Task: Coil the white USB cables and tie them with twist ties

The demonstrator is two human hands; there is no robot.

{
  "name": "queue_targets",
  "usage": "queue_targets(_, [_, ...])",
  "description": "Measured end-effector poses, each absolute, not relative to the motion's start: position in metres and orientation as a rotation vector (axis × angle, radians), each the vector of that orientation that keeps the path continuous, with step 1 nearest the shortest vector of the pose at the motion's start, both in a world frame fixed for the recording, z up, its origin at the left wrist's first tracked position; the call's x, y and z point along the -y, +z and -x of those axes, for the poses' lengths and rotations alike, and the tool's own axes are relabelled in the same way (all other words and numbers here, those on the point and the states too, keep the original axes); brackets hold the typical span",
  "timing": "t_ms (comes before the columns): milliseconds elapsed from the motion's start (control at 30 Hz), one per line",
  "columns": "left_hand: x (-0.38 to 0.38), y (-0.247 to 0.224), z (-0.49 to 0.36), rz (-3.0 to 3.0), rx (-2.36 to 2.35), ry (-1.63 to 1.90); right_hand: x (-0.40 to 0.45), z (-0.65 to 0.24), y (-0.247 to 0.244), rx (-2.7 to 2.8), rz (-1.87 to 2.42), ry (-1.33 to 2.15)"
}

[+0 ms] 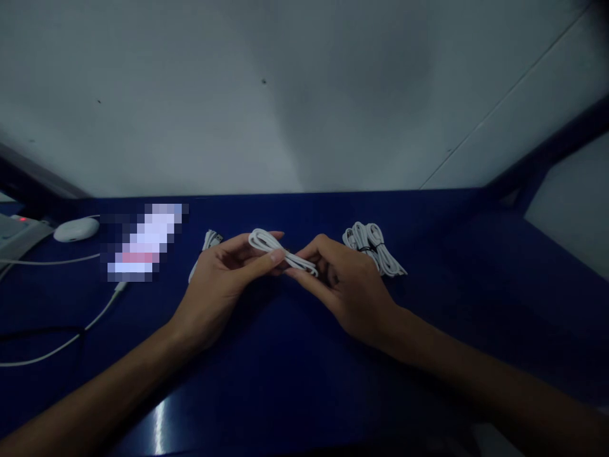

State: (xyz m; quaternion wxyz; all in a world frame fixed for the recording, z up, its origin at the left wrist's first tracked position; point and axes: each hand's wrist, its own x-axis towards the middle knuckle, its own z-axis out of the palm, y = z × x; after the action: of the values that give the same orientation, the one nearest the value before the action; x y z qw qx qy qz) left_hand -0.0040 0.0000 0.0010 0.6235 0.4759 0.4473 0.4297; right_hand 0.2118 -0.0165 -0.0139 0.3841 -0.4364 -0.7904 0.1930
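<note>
Coiled white cable, thin and rubbery, folded into a short flat hank (281, 251): it is hanging just above the dark blue glossy tabletop (304, 355), near the middle, held between both hands.

Left hand (223, 279) is pinching the looped end, thumb pressing across the strands, fingers cupping behind. Right hand (345, 282) is closing its grip on the other end of the hank, fingertips curling round it; exactly how tightly is hard to tell, since the fingers are hiding the strands there. Both grips are clenched on the cable, neither released.

Handling, as a judgement: very light, soft and springy. The loops are likely wanting to spring apart if the pinch is loosened, and the smooth jacket is probably a little slippery. Not fragile in the body, but the plug ends are the weak spots, so the best hold is looking like the middle of the bundle or across all strands at once, not a single strand.

Just behind the right hand, a second white cable bundle, bound with a dark tie (373, 247), is lying on the tabletop. Behind the left hand, a loose white cable with a plug end (209, 241) is lying apart. Further left: a blurred-out rectangular patch (143, 244), a white rounded mouse-like object (76, 229), and a thin white lead (61, 343) trailing across the surface. A pale grey wall (285, 95) is rising behind.
</note>
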Motion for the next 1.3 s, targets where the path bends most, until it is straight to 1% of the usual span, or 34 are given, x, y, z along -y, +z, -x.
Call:
queue_targets(133, [0.0009,0.0010,0.0054,-1.072,-1.025,0.980,0.0165,-0.2114,-0.0170,2.028,1.093,0.388])
queue_targets(767, [-0.0005,0.0003,0.0037,-1.050,-1.019,1.010,0.0173,-0.2101,-0.0172,2.028,1.049,0.275])
queue_targets(1000, [0.0011,-0.0040,0.0020,-0.973,-1.005,1.019,0.0174,-0.2094,-0.0208,2.023,1.039,0.155])
queue_targets(1300, [-0.0017,-0.0054,0.0040,-1.054,-0.875,1.033,0.0193,-0.2094,-0.0201,2.007,1.011,0.204])
